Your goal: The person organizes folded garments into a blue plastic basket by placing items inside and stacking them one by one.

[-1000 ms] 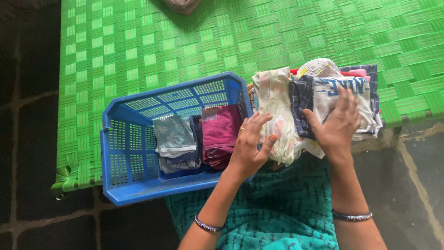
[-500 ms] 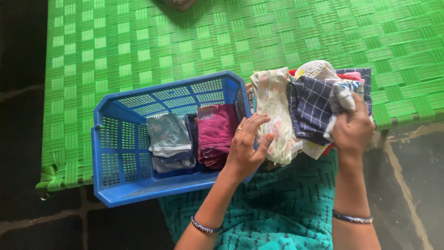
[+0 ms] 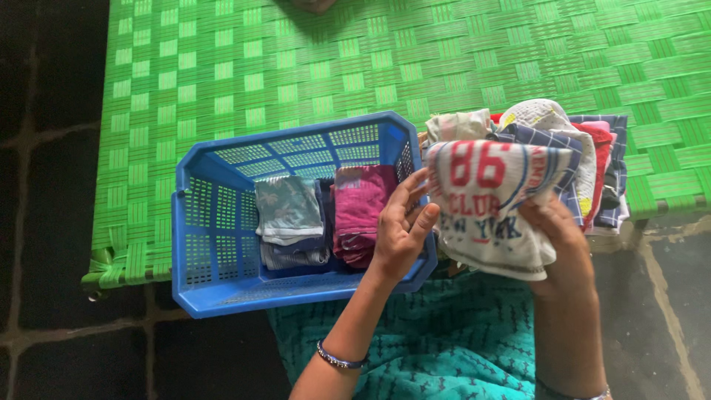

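Nearest the camera lies a teal patterned lap (image 3: 444, 348), and both forearms rise from it toward the blue basket (image 3: 215, 244), which serves as the landmark here.

The left hand (image 3: 400, 230) is just over the basket's right wall, near its front corner. Its fingers (image 3: 404, 196) are spread and slightly curled, palm turned toward the right, and the fingertips touch the left edge of a white printed cloth (image 3: 485, 204) — a light contact, not a closed hold. A thin bangle (image 3: 337, 361) circles that wrist.

The right hand (image 3: 559, 237) is further right of the basket, under and behind the cloth. Its fingers are curled and pressed onto the cloth's lower right edge, pinching the fabric so that it hangs spread out with red and blue print facing up. So the cloth sits between the two hands, just right of the basket, off the surface.

Inside the basket, against its right half, folded pieces stand side by side: a magenta garment (image 3: 359, 215) right by the left hand, then a grey-green one (image 3: 289, 215) left of it.

Beyond the cloth, right of the basket's far corner, is a pile of clothes (image 3: 585, 148) — checked, white and red pieces. All rest on a green woven cot (image 3: 296, 67) stretching away behind the basket.
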